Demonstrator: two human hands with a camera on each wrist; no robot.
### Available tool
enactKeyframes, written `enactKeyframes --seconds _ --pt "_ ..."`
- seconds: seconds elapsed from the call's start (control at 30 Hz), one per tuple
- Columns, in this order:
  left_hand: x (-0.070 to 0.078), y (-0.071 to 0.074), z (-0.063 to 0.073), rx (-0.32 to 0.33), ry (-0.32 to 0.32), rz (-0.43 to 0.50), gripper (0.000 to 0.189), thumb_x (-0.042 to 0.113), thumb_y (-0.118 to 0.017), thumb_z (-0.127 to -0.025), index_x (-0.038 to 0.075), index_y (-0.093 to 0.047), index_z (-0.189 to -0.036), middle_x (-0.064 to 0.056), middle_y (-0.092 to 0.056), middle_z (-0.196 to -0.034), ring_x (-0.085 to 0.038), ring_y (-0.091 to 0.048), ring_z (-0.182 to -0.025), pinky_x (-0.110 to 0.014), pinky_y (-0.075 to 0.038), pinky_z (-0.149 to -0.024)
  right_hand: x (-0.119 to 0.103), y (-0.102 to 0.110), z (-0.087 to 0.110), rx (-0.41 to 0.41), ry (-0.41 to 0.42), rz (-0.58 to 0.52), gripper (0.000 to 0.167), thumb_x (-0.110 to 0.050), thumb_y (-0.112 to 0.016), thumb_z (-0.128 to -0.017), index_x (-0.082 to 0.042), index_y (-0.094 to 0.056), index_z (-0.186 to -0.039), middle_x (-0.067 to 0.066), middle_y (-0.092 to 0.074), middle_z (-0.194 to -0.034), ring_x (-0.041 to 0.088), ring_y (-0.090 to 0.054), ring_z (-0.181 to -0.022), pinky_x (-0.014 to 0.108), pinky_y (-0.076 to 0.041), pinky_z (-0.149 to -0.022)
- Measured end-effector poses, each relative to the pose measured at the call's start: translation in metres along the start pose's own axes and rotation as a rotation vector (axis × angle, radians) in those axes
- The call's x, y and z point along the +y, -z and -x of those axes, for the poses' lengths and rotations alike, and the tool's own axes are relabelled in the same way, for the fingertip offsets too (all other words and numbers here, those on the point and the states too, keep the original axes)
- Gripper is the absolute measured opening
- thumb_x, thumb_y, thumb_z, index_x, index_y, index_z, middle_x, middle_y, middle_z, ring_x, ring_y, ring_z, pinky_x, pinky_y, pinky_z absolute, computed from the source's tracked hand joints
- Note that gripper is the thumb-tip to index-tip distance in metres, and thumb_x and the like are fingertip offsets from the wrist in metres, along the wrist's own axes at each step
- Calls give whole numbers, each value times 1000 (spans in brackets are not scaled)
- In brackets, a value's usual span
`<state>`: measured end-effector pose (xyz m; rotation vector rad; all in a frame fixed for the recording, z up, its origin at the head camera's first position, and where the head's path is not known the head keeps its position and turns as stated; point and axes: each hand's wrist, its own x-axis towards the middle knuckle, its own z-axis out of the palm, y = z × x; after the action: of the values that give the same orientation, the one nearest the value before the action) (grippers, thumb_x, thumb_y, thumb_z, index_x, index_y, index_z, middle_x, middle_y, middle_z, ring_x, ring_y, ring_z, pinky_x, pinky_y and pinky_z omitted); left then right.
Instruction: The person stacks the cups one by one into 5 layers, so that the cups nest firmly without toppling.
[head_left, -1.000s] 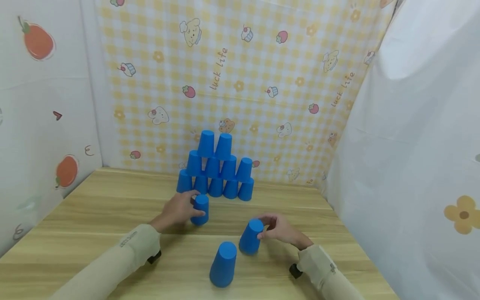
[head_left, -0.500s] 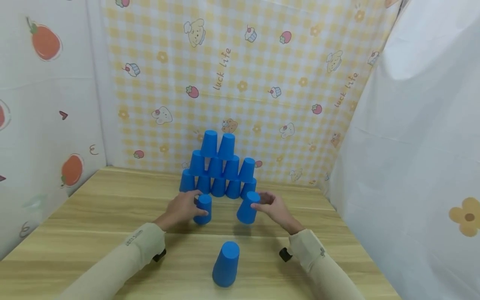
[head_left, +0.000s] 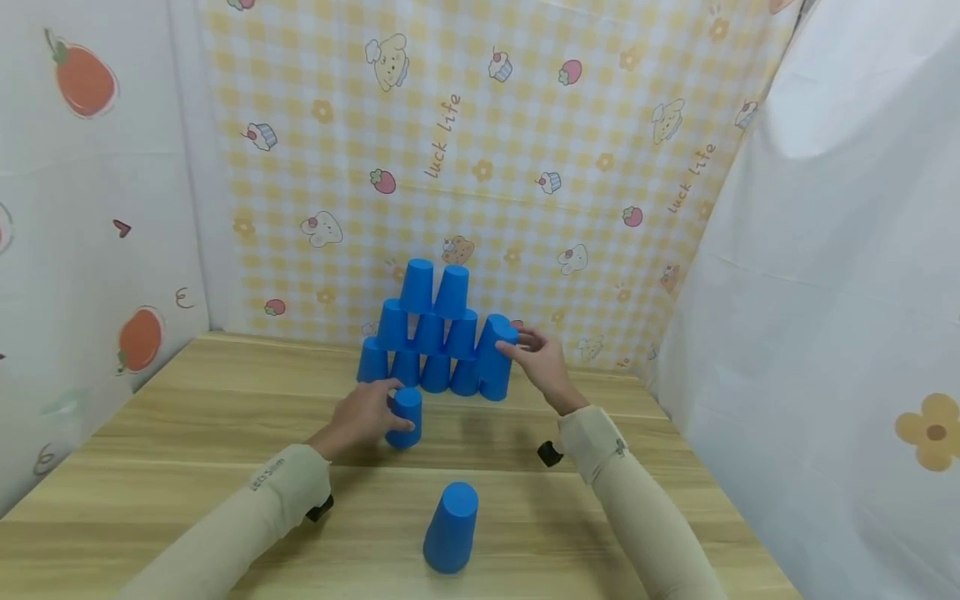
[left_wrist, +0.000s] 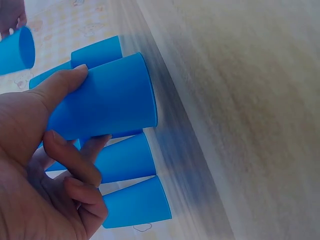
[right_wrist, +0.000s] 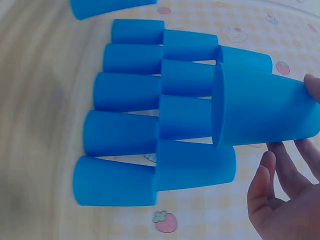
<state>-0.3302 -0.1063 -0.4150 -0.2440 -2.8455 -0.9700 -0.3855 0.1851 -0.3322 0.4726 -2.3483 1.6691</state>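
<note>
A stepped wall of upside-down blue cups (head_left: 429, 336) stands on the table, with a row of several at the bottom, several above, and two on top. My right hand (head_left: 546, 367) grips one blue cup (right_wrist: 267, 107) between thumb and fingers, raised off the table. In the head view that cup overlaps the wall's right end. My left hand (head_left: 363, 417) holds another blue cup (left_wrist: 110, 97), mouth down, low in front of the wall's left half. Nearer me, a single blue cup (head_left: 451, 529) stands upside down, touched by neither hand.
The wooden table (head_left: 247, 392) reaches back to a yellow checked cloth (head_left: 300, 167) hanging close behind the cup wall. White cloths hang on the left (head_left: 90, 250) and right (head_left: 840, 292) sides.
My right hand has lifted its cup off the table and carried it back and up to the right end of the wall. My left hand and its cup stay nearly where they were.
</note>
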Motion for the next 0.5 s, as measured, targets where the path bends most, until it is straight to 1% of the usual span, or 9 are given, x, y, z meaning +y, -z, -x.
enactKeyframes --seconds 0.07,0.27,0.43,0.5 --pt "0 0 0 0 6 1 62 37 -86 -77 9 -60 -126 -9 -70 -109 -26 -67 -95 -51 -56 -77 -5 -2 -9 19 0 -11 53 -40 -80 -84 -10 -64 -125 12 -67 -120 29 -63 -112 48 -51 -95" --pt "0 0 1 8 20 -9 65 37 -86 -76 9 -60 -128 -9 -70 -109 -27 -67 -96 -51 -55 -78 -18 -7 -33 65 -40 -9 63 -48 -80 -81 -13 -60 -130 11 -64 -126 28 -61 -117 47 -50 -98" --pt "3 1 3 -6 18 -2 59 34 -86 -77 9 -61 -124 -8 -69 -109 -26 -66 -97 -50 -56 -79 -24 -10 -51 95 -54 -55 64 -43 -81 -81 -10 -59 -132 14 -64 -127 31 -62 -114 50 -51 -95" --pt "5 2 3 -16 15 -4 58 34 -86 -78 9 -61 -124 -8 -69 -110 -26 -66 -99 -51 -55 -81 -25 -10 -60 108 -60 -71 64 -42 -81 -82 -10 -59 -132 15 -64 -127 32 -63 -114 51 -52 -94"
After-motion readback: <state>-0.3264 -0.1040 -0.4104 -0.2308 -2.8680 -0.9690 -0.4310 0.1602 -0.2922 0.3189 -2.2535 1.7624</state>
